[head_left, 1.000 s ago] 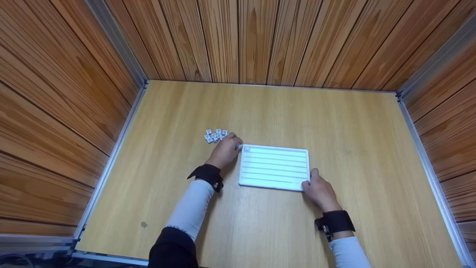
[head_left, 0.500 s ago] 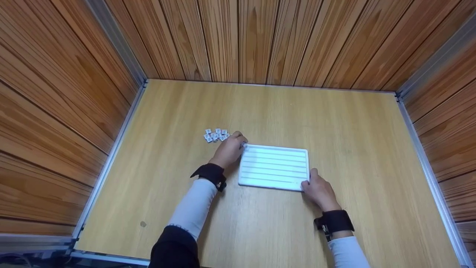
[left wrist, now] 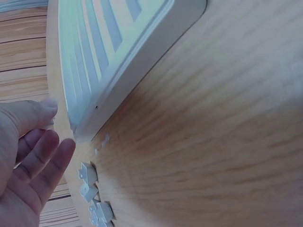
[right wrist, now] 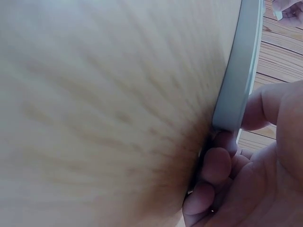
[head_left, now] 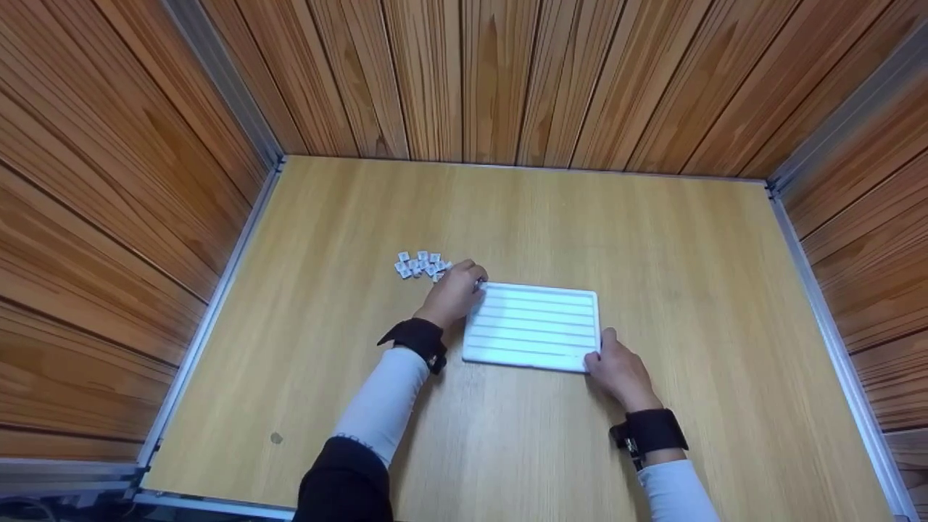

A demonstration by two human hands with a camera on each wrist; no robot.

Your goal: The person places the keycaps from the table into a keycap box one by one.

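White rectangular plastic tray (head_left: 533,326) with long parallel slots lies flat on the light wooden tabletop (head_left: 652,239), a little below the middle of the head view. At its upper left corner the left hand (head_left: 455,293) rests with curled fingers on the rim; whether those fingers pinch anything cannot be told from this view. Just to the upper left of that hand, a small heap of white plastic clips (head_left: 420,264) sits on the wood, close to the knuckles but apart from the tray. At the tray's lower right corner the right hand (head_left: 618,370) holds the edge, thumb on top of the rim and fingers tucked beneath. Both wrists wear black straps over pale sleeves, and brown wooden plank walls (head_left: 493,72) close in the table on three sides. In the left wrist view the tray (left wrist: 123,52) runs from the upper right down to the middle left, its corner ending near the fingertips (left wrist: 57,151) of the left hand (left wrist: 23,161); the fingers lie loosely bent and a little spread, with a thumb tip near the tray's rim, and no clip shows plainly between them. The white clips (left wrist: 92,194) lie on the table at the bottom of that frame. In the right wrist view the tray's edge (right wrist: 239,71) stands along the right side, and the right hand (right wrist: 246,156) pinches it, thumb on one face, curled fingers (right wrist: 215,165) against the other.
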